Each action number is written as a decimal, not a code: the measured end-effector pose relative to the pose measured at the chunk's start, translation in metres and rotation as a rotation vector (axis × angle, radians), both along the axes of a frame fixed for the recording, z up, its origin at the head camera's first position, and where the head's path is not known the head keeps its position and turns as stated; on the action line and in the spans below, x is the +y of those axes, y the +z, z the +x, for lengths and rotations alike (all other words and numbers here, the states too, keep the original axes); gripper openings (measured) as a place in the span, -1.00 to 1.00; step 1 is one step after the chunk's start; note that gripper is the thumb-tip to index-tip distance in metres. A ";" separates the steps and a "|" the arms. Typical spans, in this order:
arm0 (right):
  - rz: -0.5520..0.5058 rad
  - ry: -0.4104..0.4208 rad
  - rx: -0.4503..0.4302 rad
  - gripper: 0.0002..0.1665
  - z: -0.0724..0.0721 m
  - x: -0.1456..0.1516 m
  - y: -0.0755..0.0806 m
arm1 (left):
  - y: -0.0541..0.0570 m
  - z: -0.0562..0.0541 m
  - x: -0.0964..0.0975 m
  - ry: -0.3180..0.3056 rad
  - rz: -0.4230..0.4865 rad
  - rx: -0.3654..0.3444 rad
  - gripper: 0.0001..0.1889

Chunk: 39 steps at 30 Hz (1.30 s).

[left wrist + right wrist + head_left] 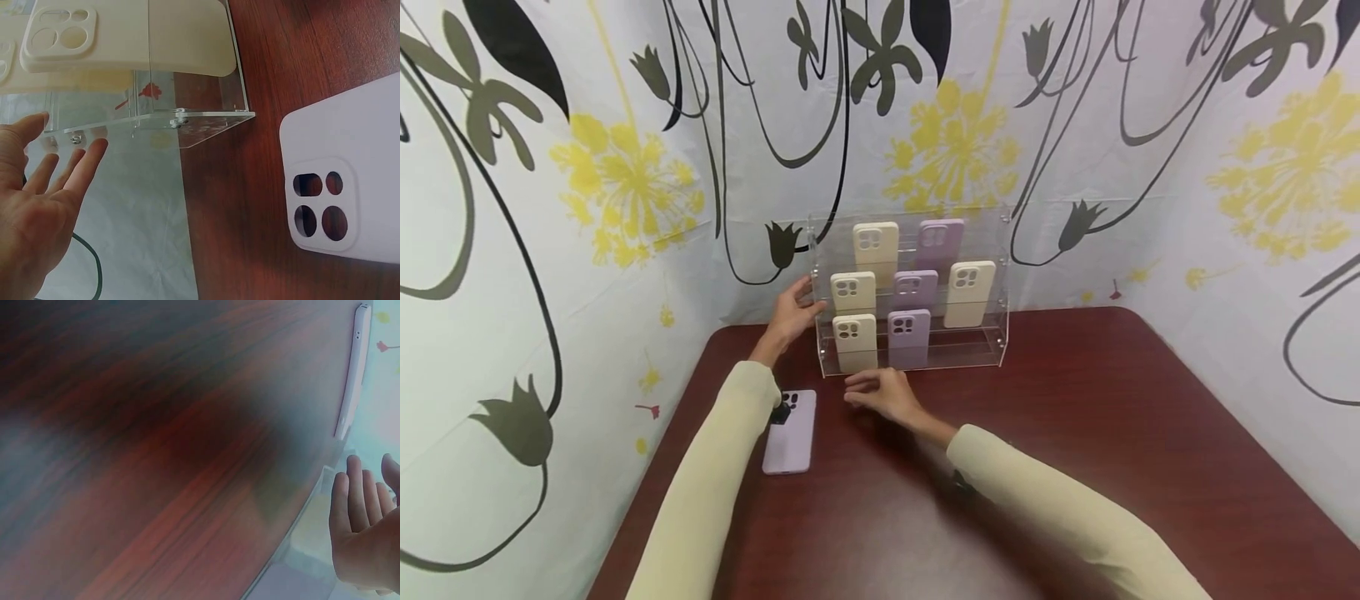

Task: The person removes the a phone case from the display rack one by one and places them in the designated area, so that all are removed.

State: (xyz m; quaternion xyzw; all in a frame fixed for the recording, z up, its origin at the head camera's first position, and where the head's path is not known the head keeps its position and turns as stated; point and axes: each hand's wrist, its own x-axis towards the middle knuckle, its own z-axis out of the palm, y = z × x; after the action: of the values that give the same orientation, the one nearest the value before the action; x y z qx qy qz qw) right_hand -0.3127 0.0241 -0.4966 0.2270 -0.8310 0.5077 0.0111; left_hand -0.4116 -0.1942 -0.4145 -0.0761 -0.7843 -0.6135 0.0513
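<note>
A clear acrylic stepped stand (962,358) holds several phone cases, such as a cream case (856,354) and a lilac case (908,354) on its lowest tier. My left hand (792,315) is at the stand's left side panel. The left wrist view shows its fingers (90,165) extended at the panel's outer face; whether they press on it, I cannot tell. In front of the stand's lower edge is my right hand (887,396), its fingers fairly straight and holding nothing. A lilac phone case (792,442) lies back up on the table near my left forearm.
The dark red wooden table (1075,467) has the stand near its back edge. Behind and beside it hangs a white sheet (752,192) with flower prints. Higher tiers carry more cases, including a cream case (970,296) at the right.
</note>
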 end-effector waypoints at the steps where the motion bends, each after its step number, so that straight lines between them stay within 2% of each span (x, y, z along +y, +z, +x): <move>1: -0.001 -0.003 0.001 -0.64 0.000 0.003 0.001 | 0.001 0.000 -0.001 0.006 -0.014 0.012 -0.23; 6: -0.003 -0.011 0.016 -0.65 0.001 0.016 0.008 | 0.007 0.000 -0.005 0.022 -0.080 0.079 -0.15; 13: -0.007 -0.035 0.032 -0.64 -0.004 0.045 0.011 | 0.009 0.000 -0.009 0.027 -0.112 0.067 -0.20; 18: 0.032 -0.098 0.034 -0.62 -0.011 0.068 0.011 | 0.009 -0.001 -0.007 0.027 -0.090 0.052 -0.21; 24: 0.028 -0.114 0.059 -0.60 -0.018 0.085 0.016 | 0.008 -0.001 -0.009 0.019 -0.036 0.032 -0.20; 39: 0.048 -0.209 0.143 -0.69 -0.033 0.120 0.021 | 0.010 -0.004 -0.003 -0.012 -0.024 0.021 -0.19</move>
State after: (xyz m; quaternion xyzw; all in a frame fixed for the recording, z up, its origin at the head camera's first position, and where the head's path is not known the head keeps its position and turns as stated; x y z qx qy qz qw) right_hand -0.3459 0.1438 -0.4752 0.1751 -0.8592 0.4661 0.1177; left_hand -0.4155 -0.1970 -0.4043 -0.0877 -0.7907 -0.6034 0.0549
